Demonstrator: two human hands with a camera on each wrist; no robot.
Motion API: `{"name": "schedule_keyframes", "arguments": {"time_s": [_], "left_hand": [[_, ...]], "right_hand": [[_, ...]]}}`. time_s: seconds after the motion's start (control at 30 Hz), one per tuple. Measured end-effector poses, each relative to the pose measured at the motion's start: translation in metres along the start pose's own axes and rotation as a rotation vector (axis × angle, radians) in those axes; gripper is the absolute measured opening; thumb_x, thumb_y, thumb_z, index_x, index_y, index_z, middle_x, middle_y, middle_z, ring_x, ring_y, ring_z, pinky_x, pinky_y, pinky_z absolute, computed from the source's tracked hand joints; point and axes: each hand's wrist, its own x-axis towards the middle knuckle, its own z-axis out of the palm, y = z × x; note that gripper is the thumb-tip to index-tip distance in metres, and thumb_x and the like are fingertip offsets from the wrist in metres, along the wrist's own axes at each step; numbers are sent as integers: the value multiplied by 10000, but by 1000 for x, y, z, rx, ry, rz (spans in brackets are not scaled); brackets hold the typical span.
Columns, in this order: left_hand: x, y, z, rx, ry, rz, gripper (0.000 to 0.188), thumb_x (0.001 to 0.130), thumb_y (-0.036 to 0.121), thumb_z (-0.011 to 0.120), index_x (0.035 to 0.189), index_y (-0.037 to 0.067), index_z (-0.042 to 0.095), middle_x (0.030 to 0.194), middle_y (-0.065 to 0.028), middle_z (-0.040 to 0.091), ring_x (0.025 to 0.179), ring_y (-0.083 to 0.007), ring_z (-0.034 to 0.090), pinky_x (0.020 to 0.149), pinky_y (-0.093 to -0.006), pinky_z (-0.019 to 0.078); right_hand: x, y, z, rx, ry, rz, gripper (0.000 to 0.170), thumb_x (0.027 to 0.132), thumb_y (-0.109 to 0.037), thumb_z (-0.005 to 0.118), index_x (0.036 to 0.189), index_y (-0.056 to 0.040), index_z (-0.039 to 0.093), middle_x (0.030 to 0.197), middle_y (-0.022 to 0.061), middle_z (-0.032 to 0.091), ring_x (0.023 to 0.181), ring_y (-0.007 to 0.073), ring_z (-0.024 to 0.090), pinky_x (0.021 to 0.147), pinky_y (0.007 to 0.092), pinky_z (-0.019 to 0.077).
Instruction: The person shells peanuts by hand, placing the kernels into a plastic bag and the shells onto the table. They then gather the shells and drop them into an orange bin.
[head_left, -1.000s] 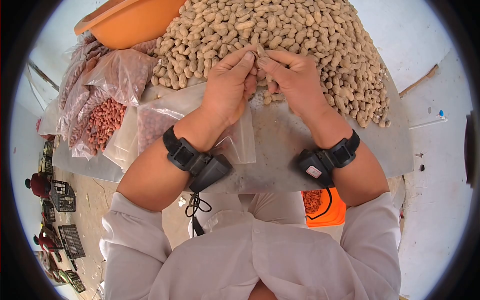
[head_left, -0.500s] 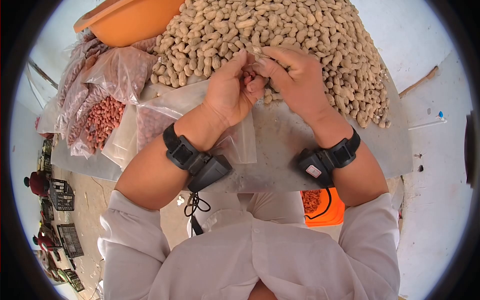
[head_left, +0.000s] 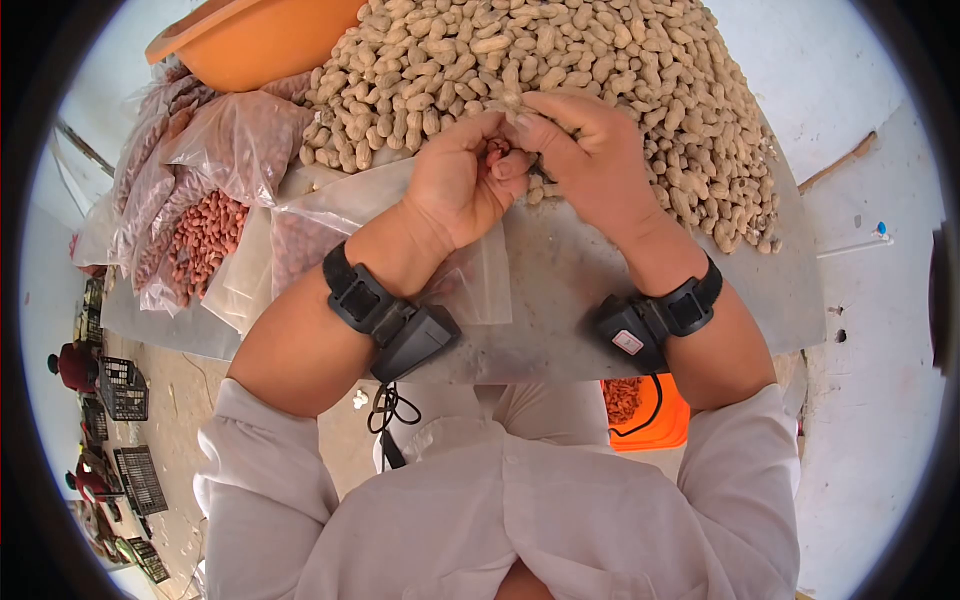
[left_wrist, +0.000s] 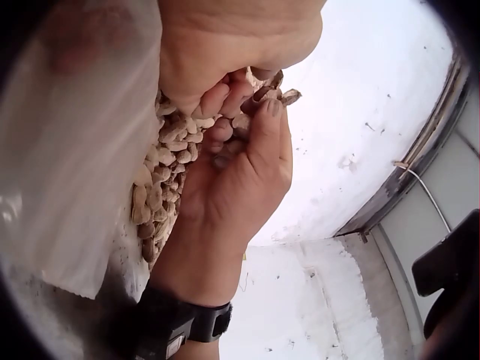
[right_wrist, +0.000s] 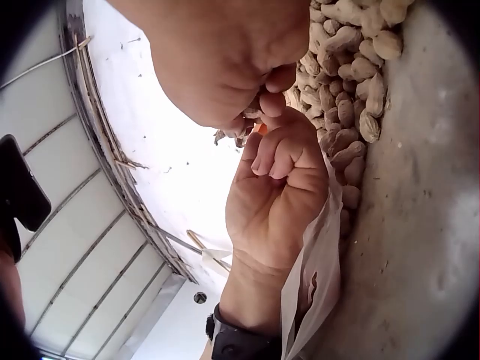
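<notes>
Both hands meet at the near edge of a big heap of unshelled peanuts [head_left: 690,130]. My right hand [head_left: 605,165] pinches a cracked peanut shell [left_wrist: 289,96] between thumb and forefinger, its broken halves sticking out past the fingertips in the left wrist view. Palm up beside it, my left hand [head_left: 450,190] curls its fingers over reddish peanut kernels [head_left: 496,150]. The left thumb and fingertips are right at the shell and are partly hidden behind the right hand. In the right wrist view the left fingers [right_wrist: 277,154] are folded in toward the palm.
A clear plastic bag [head_left: 345,205] lies under the left forearm on the metal table [head_left: 560,300]. Farther left are bags of red kernels [head_left: 210,240], with an orange basin [head_left: 260,50] behind. Below the table edge stands an orange bucket [head_left: 665,420].
At first both hands pinched a peanut together. Then the left hand turned palm up, showing red kernels in its fingers, while the right hand kept the shell and tilted inward over it.
</notes>
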Motion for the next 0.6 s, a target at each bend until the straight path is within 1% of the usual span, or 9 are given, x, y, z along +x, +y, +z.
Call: {"name": "schedule_keyframes", "arguments": {"time_s": [0.07,0.13,0.23,0.27,0.33,0.37,0.43,0.53,0.6], "left_hand": [[-1,0,1,18,-5,35,209,916,163,404,867,-5,518,760,-59,540,548,-95,393,484,-208,363],[-3,1,3,26,-2,44,194,910,163,433,867,0,527,772,-74,566,542,-94,403,482,-204,368],[-3,1,2,30,-15,53,164,899,158,476,868,9,538,768,-82,582,539,-90,415,480,-196,370],[-3,1,2,31,-22,55,153,895,155,490,869,13,541,763,-82,583,539,-88,418,479,-193,370],[-2,1,2,56,-4,70,104,874,137,528,864,36,550,728,-48,568,526,-74,418,463,-184,355],[-2,0,3,68,5,78,81,864,127,547,861,47,554,710,-32,560,520,-67,417,455,-180,347],[-3,1,4,88,18,88,71,868,115,544,862,45,554,716,-27,559,521,-60,411,457,-174,343],[-4,1,3,112,-14,114,69,877,106,542,863,40,559,728,-23,562,524,-53,405,454,-170,333],[-4,1,4,147,-16,140,75,879,104,546,857,36,567,733,-21,565,523,-50,401,449,-169,325]], "right_hand": [[-1,-5,-2,81,0,130,205,815,-123,593,954,24,632,734,88,634,677,166,608,626,272,483],[-2,-9,-3,190,11,300,226,834,-130,582,976,41,622,716,78,642,655,121,606,601,246,489],[-1,-9,-3,248,8,337,250,850,-146,576,1001,50,615,716,79,655,623,91,599,572,226,496],[-1,-8,-3,224,5,319,252,850,-148,576,1002,49,615,719,81,656,617,91,598,568,226,496],[-1,-4,-2,174,0,284,255,851,-152,576,1004,48,616,726,86,658,606,91,596,562,226,497],[-1,-5,-2,181,-6,312,259,847,-153,581,1004,49,616,739,89,661,617,96,600,573,230,497],[-1,-8,-3,196,-18,367,267,837,-154,591,1005,52,615,765,94,666,641,107,608,594,237,498],[-2,3,-2,60,-18,230,278,814,-164,611,994,48,618,797,97,668,684,131,620,630,255,494],[-2,2,-3,57,-19,211,269,801,-170,616,976,35,622,804,108,662,696,167,627,639,271,488]]}}
